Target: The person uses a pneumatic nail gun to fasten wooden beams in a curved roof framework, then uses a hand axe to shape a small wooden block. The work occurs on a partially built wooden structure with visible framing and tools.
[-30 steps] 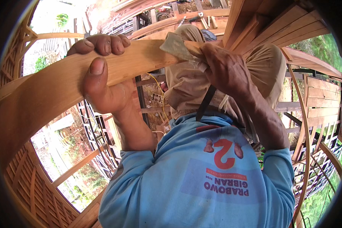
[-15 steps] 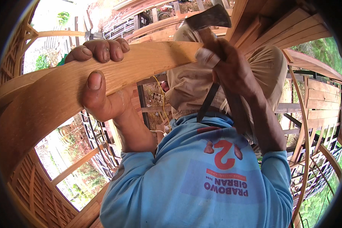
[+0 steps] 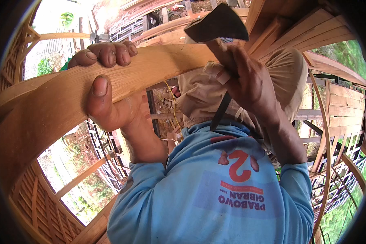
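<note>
A long, curved wooden plank [image 3: 158, 63] runs from the left rim to the upper middle, its smooth pale face toward me. My left hand [image 3: 107, 110] clasps it, fingers over the far edge and thumb against the near one. In my right hand [image 3: 252, 83] is a hatchet [image 3: 219, 26], held close below its dark, wedge-shaped head. That head hangs just above the plank's right end; whether it touches the wood I cannot tell. A pale wrap covers part of my right thumb. Most of the hatchet's handle is hidden behind my hand and forearm.
My bent knee [image 3: 286, 69] in tan trousers is beyond the right hand. Stacked boards [image 3: 309, 32] rise at the upper right, with a slatted wooden panel [image 3: 345, 107] below. Wooden beams and a yellow cord [image 3: 173, 105] show beneath, over lower ground.
My right hand has lifted and turned the hatchet, whose head now looks bigger and sits slightly farther left. The left hand and plank have hardly shifted.
</note>
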{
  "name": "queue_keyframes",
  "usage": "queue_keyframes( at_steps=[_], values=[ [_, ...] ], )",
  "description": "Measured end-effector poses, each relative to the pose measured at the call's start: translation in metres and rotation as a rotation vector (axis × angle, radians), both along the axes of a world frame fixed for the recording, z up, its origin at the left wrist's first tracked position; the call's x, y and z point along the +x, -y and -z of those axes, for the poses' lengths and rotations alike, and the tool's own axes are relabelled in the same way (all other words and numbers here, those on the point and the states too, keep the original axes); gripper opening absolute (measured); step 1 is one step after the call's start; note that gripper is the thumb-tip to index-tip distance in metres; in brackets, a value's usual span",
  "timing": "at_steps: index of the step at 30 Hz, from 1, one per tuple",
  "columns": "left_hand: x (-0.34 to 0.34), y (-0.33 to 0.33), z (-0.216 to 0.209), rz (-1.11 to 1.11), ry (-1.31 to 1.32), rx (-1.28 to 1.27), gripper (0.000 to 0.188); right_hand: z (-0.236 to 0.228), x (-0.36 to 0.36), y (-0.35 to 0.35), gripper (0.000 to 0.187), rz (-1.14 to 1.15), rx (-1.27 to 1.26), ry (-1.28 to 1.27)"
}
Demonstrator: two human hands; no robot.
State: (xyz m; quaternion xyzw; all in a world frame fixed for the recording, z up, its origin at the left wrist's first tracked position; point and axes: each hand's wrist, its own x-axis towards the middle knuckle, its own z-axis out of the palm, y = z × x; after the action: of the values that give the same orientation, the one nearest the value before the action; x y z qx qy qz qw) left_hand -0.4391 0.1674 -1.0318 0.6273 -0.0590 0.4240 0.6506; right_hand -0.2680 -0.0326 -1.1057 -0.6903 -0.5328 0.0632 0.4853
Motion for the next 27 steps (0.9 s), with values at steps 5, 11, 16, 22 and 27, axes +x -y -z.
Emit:
queue_keyframes(
  at_steps=[5, 11, 16, 22, 27],
  values=[
    [0.006, 0.005, 0.001, -0.071, 0.014, -0.01, 0.037, 0.005, -0.002, -0.001, 0.037, -0.012, -0.29, 0.129],
    [0.001, 0.005, 0.0, -0.051, 0.025, -0.002, 0.038, 0.009, 0.003, -0.007, 0.032, 0.008, -0.163, -0.232],
    [0.003, 0.004, 0.001, -0.029, 0.027, 0.021, 0.038, 0.012, 0.017, -0.016, 0.043, -0.124, -0.349, -1.043],
    [-0.005, -0.003, 0.0, 0.039, -0.013, 0.055, 0.039, 0.001, 0.007, -0.002, 0.048, -0.386, -0.292, -1.189],
    [-0.003, -0.002, 0.001, 0.045, -0.011, 0.048, 0.04, 0.016, 0.02, -0.012, 0.046, -0.288, -0.261, -1.199]
  ],
)
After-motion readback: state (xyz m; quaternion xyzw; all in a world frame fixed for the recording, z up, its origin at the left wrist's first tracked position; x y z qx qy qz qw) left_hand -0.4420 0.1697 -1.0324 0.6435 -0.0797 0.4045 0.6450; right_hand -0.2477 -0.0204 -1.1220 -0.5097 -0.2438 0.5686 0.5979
